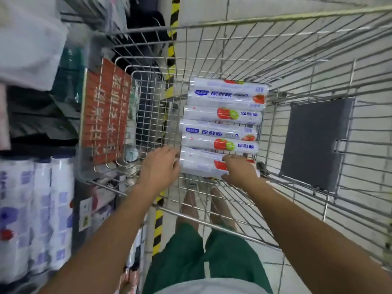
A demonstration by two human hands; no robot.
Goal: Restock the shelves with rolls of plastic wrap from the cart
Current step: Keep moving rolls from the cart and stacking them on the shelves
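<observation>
Several white rolls of plastic wrap (222,115) with red-and-green fruit labels lie side by side on the floor of a wire shopping cart (244,20). The nearest roll (201,163) lies across the cart closest to me. My left hand (160,166) reaches into the cart and touches that roll's left end. My right hand (239,169) curls over its right part, thumb under and fingers on top. Shelves (38,209) at the left hold upright white rolls, blurred.
A red sign (106,111) with white characters hangs on the cart's left wall. A dark grey flap (314,143) sits on the cart's right side. A yellow-black striped line (172,28) runs along the tiled floor. My legs in green shorts (207,257) stand behind the cart.
</observation>
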